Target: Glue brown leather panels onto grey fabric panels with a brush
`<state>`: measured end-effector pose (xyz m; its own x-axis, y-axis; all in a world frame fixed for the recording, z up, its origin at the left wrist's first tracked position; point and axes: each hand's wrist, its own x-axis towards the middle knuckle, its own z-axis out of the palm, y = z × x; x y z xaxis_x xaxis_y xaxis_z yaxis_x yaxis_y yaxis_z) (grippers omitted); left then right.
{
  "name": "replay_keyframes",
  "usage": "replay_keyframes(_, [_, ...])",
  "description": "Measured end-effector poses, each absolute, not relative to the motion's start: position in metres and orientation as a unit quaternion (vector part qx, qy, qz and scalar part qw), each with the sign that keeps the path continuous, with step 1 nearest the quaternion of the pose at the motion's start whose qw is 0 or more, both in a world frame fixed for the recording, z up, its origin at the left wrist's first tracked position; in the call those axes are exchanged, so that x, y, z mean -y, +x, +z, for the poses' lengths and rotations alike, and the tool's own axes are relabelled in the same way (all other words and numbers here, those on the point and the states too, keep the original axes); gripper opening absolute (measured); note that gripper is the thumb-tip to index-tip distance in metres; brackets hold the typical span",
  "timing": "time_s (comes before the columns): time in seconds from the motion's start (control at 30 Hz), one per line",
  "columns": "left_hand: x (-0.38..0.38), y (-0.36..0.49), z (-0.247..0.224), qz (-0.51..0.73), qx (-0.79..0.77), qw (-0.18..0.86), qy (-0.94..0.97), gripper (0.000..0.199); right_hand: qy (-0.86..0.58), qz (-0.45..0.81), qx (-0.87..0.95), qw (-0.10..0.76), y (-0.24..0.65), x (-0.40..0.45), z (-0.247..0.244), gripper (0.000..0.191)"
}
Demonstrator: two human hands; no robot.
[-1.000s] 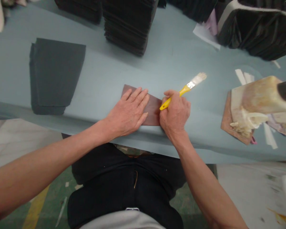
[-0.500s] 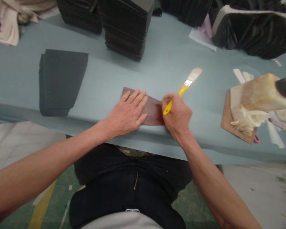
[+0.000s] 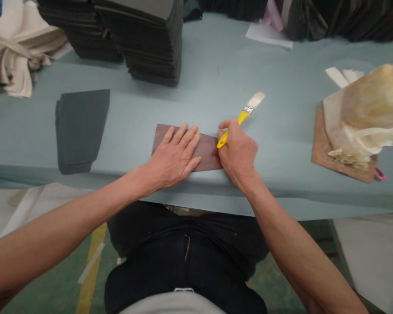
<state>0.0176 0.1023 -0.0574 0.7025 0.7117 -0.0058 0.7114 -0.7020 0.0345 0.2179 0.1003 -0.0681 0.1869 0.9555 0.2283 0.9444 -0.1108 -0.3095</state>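
Note:
A brownish, flat panel lies near the front edge of the table, with a darker patch at its right end. My left hand rests on it, palm down and fingers spread. At the panel's right end, my right hand is closed around a paintbrush with a yellow handle. Its pale bristles point up and away from the panel. The fingertips of my right hand are partly hidden and press close to the panel's edge; whether they also pinch it, I cannot tell.
Dark, flat pieces lie overlapped at the left. Tall stacks of dark pieces stand at the back. To the right, a stained, yellowish container sits on a brown board. Beige cloth is heaped at the far left.
The camera view has turned, shifting the table's contents in the picture. Both hands keep almost the same places on the panel, and the brush stays in my right hand.

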Motion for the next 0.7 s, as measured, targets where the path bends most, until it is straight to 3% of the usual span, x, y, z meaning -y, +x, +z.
replay_keyframes(0.37, [-0.101, 0.070, -0.061, 0.019, -0.358, 0.036, 0.933, 0.070, -0.759, 0.038, 0.614, 0.215, 0.221, -0.101, -0.071, 0.027])
replay_keyframes(0.7, [-0.103, 0.010, -0.067, 0.047, -0.386, 0.036, 0.921, 0.073, -0.744, 0.002, 0.635, 0.207, 0.221, -0.099, -0.072, 0.023])
